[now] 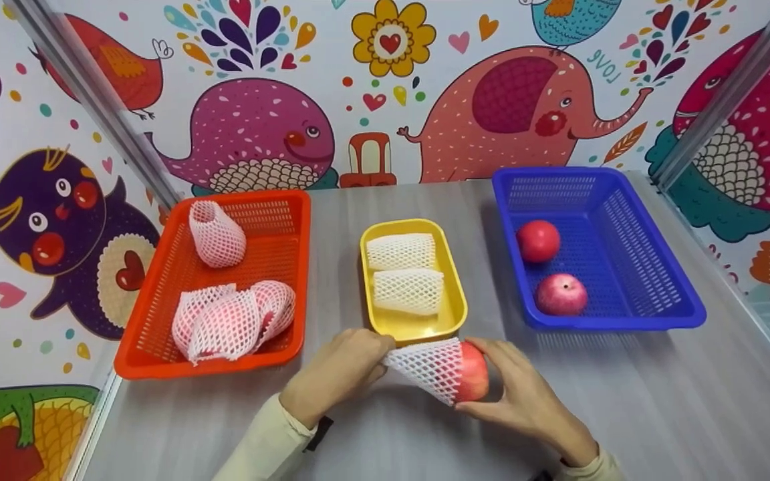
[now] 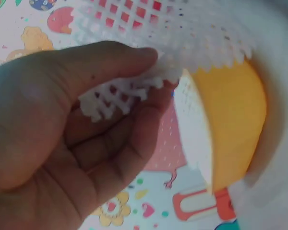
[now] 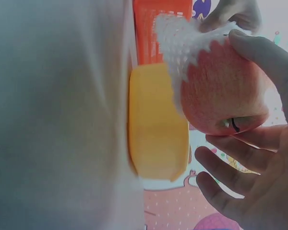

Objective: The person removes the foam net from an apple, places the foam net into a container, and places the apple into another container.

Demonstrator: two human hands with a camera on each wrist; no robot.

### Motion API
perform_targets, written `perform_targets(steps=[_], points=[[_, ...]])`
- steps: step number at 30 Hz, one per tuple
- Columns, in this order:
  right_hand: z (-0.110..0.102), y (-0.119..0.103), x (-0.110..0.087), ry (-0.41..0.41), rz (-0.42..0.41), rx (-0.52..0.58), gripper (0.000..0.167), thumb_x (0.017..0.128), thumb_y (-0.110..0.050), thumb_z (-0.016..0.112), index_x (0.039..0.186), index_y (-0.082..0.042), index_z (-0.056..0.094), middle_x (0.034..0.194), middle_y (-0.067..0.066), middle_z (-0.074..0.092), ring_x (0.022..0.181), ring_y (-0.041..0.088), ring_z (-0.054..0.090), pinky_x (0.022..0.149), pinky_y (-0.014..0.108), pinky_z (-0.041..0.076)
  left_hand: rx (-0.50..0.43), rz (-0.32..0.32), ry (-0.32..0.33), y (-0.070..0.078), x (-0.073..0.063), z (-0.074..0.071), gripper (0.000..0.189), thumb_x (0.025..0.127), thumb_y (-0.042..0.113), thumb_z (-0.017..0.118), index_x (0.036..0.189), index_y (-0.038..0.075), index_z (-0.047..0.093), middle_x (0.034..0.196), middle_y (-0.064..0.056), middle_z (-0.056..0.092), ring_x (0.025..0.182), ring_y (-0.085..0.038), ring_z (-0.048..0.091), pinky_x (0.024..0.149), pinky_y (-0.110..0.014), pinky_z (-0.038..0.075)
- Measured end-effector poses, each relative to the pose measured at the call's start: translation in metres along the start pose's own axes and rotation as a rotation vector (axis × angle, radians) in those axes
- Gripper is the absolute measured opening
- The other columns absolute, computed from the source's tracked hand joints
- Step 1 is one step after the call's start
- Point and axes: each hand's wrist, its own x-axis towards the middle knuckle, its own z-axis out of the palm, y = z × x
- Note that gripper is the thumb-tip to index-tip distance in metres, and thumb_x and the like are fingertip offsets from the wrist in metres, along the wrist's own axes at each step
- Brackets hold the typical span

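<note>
A red apple (image 1: pixel 474 371) sits partly inside a white foam net sleeve (image 1: pixel 428 366) in front of the yellow basket. My right hand (image 1: pixel 525 394) holds the apple's bare end, thumb on one side and fingers on the other. In the right wrist view the apple's stem shows at the uncovered end. My left hand (image 1: pixel 339 371) pinches the sleeve's far end between thumb and fingers, as the left wrist view confirms with the netting (image 2: pixel 120 96) caught there. The sleeve stretches between both hands and covers about half of the apple.
An orange-red basket (image 1: pixel 211 369) at left holds several net-wrapped fruits (image 1: pixel 224 324). The small yellow basket (image 1: pixel 455 294) in the middle contains two folded net sleeves (image 1: pixel 408 292). At right, a blue basket (image 1: pixel 632 322) has two bare apples (image 1: pixel 562 294). Cartoon-printed walls (image 1: pixel 371 153) bound the grey table.
</note>
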Motion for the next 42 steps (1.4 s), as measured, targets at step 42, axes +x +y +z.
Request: perform_targets(steps=[42], points=[[-0.004,0.005,-0.013,-0.055,0.07,-0.029,0.092,0.06,-0.047,0.094,0.135,-0.007,0.059,0.123,0.001,0.062,0.113,0.018,0.059,0.09,0.047,0.052,0.337,-0.132,0.238,-0.002,0.017,-0.003,0.044,0.081,0.014,0.078,0.119,-0.004,0.064,0.106,-0.014,0.067,0.092,-0.03,0.061,0.076,-0.04,0.055]])
